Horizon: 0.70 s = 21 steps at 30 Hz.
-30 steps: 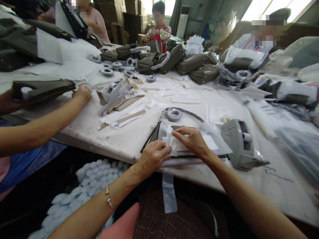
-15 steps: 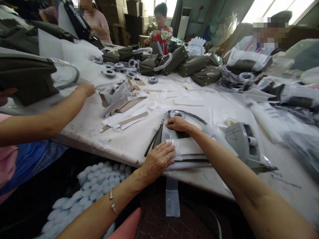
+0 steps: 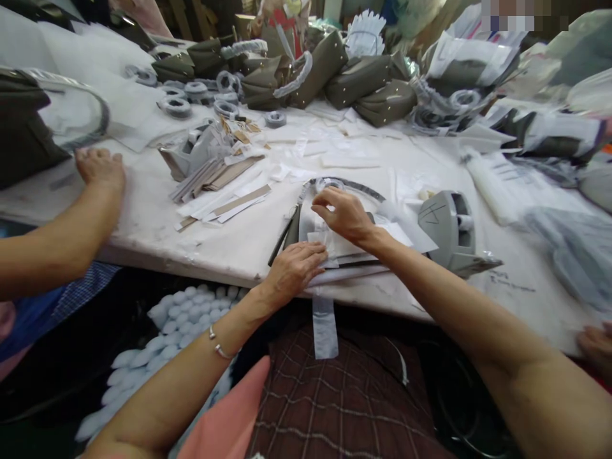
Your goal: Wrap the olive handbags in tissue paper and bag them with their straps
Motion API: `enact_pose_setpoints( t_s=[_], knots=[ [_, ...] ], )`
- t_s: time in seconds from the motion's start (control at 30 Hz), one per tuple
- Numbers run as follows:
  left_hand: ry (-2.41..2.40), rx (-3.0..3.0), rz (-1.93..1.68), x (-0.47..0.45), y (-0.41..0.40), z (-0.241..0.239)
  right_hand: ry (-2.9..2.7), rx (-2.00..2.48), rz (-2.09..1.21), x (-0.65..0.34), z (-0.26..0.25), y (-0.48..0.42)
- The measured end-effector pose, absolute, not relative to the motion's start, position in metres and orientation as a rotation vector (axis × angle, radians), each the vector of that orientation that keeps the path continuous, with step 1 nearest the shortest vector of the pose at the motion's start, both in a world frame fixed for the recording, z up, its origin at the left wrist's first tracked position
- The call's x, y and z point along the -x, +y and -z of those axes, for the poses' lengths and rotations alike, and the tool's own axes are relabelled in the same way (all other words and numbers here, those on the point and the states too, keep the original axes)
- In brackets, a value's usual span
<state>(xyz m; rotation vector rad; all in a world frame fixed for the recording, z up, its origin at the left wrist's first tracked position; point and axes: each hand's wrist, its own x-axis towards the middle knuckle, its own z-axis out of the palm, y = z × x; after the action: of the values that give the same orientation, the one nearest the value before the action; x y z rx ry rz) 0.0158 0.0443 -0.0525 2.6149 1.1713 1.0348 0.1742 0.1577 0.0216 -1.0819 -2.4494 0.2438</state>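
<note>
A dark olive handbag (image 3: 290,236) lies flat at the table's front edge, partly covered by white wrapping sheet (image 3: 354,245). Its wrapped handle (image 3: 356,183) arches behind it. My left hand (image 3: 297,266) rests flat on the sheet and the bag's near side, fingers stretched out. Over the bag, my right hand (image 3: 345,213) has curled fingers, thumb near the index finger; whatever is between them is hidden. Below my left hand, a translucent strip (image 3: 325,328) hangs over the table edge. To the right stands a grey tape dispenser (image 3: 437,223).
Paper and card strips (image 3: 229,191) lie left of the bag beside another grey dispenser (image 3: 191,150). Several olive bags (image 3: 368,80) and wrapped rings are piled behind. A co-worker's hand (image 3: 101,169) rests on the table at left; another person's fingers show at far right.
The view has tilted down. My right hand has lifted slightly off the bag, its fingers curling in more. My left hand stays on the sheet. The left co-worker's hand has moved left.
</note>
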Motion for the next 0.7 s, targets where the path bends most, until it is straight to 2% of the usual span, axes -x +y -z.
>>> enact_pose_setpoints(
  t_s=[0.13, 0.23, 0.43, 0.53, 0.7],
  knots=[
    [1.182, -2.602, -1.056, -0.016, 0.045, 0.053, -2.589, 0.475, -0.258, -0.224, -0.029, 0.074],
    [1.177, -2.604, -1.068, -0.015, 0.044, 0.053, -2.825, 0.183, -0.218, -0.253, -0.004, 0.024],
    [1.175, -2.600, -1.049, -0.015, 0.043, 0.047, -2.800, 0.457, 0.140, -0.256, 0.062, 0.004],
    [1.200, -2.608, -1.052, -0.016, 0.042, 0.047, -2.680, 0.501, 0.030, -0.244, 0.065, 0.012],
    [1.246, -2.619, -0.933, -0.013, 0.041, 0.044, -2.473, 0.495, -0.360, -0.232, 0.049, 0.020]
  ],
)
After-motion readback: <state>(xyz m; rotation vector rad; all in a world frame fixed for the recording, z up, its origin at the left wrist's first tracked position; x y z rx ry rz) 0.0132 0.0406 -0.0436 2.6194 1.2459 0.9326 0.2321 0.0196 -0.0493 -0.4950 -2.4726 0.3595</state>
